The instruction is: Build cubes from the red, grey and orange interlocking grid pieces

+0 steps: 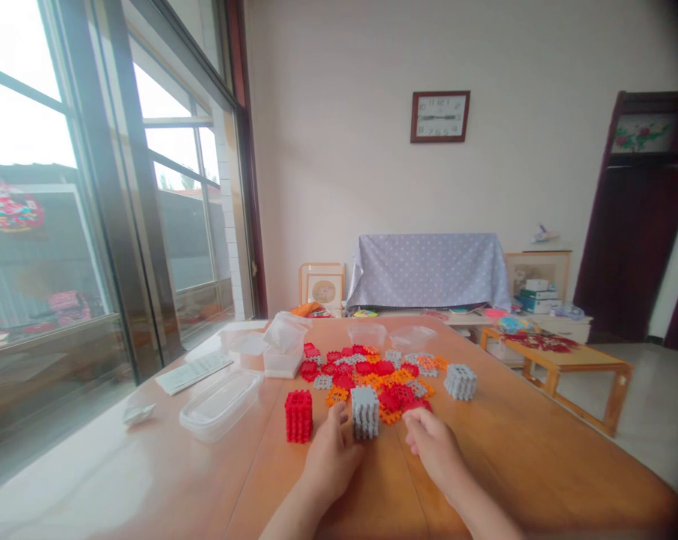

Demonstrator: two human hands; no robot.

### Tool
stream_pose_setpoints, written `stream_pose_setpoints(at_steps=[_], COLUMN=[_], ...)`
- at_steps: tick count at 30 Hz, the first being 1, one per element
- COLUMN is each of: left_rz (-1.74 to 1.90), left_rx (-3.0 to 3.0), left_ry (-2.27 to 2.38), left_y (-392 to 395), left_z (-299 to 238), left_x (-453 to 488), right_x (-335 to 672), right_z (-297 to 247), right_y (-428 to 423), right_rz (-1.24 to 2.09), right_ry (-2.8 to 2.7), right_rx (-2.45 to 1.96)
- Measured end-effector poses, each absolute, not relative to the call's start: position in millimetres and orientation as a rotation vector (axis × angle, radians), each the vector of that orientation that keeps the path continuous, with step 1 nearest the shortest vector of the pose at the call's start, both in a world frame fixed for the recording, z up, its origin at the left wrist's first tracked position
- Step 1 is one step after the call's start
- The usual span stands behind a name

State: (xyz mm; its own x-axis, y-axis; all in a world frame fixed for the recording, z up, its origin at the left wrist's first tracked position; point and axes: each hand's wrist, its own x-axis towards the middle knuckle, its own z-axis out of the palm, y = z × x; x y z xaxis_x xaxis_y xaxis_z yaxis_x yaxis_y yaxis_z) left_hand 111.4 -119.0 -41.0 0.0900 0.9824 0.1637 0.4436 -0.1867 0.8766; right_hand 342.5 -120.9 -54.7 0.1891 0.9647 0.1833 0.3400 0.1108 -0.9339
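Note:
My left hand rests on the table, thumb and fingers apart, close against the left side of an upright stack of grey interlocking plastic tiles. I cannot tell whether it touches the stack. To its left stands a similar red stack. My right hand is closed, its fingertips pinched together at the near edge of a loose pile of red, orange and grey tiles. Whatever those fingertips hold, if anything, is hidden. Farther right is another grey stack.
Clear plastic boxes and a lidded white container stand at the left, near a printed paper sheet. Two clear tubs sit at the table's far edge. A low wooden table is off to the right.

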Motion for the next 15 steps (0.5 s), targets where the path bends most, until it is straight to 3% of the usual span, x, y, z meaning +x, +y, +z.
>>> stream_pose_setpoints(at_steps=[15], left_rz=[0.811], left_rx=[1.797], left_ry=[1.364], left_y=[-85], left_z=[-16], left_x=[110], right_x=[339], right_z=[-48], right_y=[-126], right_rz=[0.721], right_ry=[-1.304], right_rx=[-1.306])
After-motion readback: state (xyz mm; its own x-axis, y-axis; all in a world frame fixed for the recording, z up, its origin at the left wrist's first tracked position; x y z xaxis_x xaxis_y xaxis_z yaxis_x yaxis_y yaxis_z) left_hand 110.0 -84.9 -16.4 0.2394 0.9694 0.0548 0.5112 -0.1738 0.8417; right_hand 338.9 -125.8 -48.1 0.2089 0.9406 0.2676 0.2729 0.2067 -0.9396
